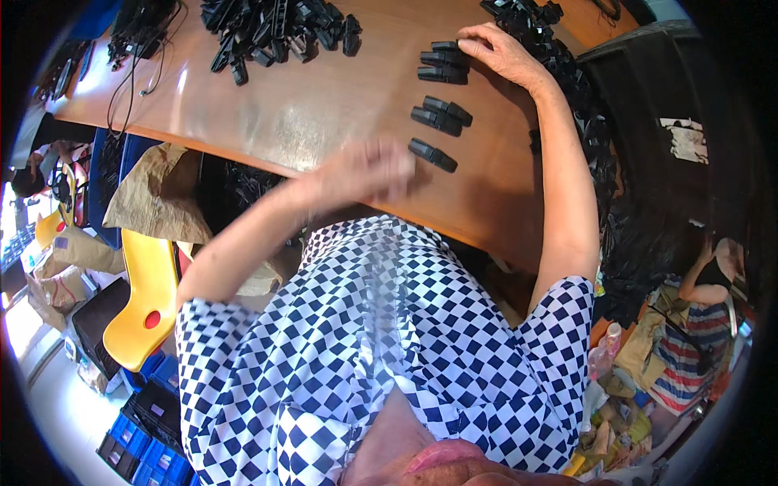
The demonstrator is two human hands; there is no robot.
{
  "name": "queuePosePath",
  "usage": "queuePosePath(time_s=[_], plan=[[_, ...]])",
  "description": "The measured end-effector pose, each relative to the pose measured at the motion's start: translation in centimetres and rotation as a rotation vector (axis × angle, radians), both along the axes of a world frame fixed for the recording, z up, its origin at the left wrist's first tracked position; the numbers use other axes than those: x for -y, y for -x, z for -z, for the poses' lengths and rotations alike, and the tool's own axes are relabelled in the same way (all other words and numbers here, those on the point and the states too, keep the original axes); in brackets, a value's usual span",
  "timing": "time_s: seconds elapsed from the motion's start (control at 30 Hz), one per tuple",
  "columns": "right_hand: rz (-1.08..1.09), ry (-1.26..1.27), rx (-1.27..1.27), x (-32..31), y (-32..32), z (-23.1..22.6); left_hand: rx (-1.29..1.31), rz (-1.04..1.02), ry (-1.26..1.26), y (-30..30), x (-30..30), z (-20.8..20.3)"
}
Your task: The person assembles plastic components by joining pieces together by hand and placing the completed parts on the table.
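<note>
Small black plastic parts lie in a column of little groups on the brown table (pixel 324 97). At the far end is a stack of several parts (pixel 442 74); nearer me come a small cluster (pixel 438 121) and a single part (pixel 432 155). My right hand (pixel 504 57) reaches to the far stack, its fingertips closed at the right end of the farthest black plastic part (pixel 444 47). My left hand (pixel 377 168) hovers over the near table edge, left of the single part. Motion smears its fingers, so whether it holds anything is unclear.
A big heap of black parts (pixel 279 28) lies at the far left of the table, and another pile (pixel 567 65) runs down its right side. A thin black cable (pixel 134 81) hangs over the left edge. A yellow chair (pixel 146 300) stands beside the table, near brown paper (pixel 154 194).
</note>
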State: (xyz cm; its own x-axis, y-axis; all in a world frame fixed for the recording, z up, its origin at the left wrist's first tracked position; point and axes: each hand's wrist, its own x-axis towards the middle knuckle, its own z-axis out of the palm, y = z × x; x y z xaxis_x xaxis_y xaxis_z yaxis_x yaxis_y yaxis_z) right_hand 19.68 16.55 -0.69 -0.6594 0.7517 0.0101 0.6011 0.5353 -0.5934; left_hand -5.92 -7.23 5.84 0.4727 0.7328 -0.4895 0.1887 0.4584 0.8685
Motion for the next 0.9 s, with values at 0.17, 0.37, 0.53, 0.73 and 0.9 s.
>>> queuePosePath(time_s=[0.17,0.37,0.53,0.73,0.9], plan=[[0.177,-0.383,-0.344,3.7,1.7,2.9,0.682,-0.301,0.836,-2.3,7.5,5.2],[0.324,-0.478,-0.273,9.2,4.3,4.0,0.961,-0.732,0.937,-5.4,3.3,7.3],[0.342,-0.586,-0.294,12.9,7.3,3.6,1.024,-0.796,0.839,-5.3,1.5,8.2],[0.137,-0.509,-0.366,17.4,13.4,2.8,1.139,-0.859,0.411,-0.6,4.7,10.9],[-0.256,-0.511,-0.370,19.8,19.0,3.4,0.831,-1.104,0.023,6.1,8.1,12.5]])
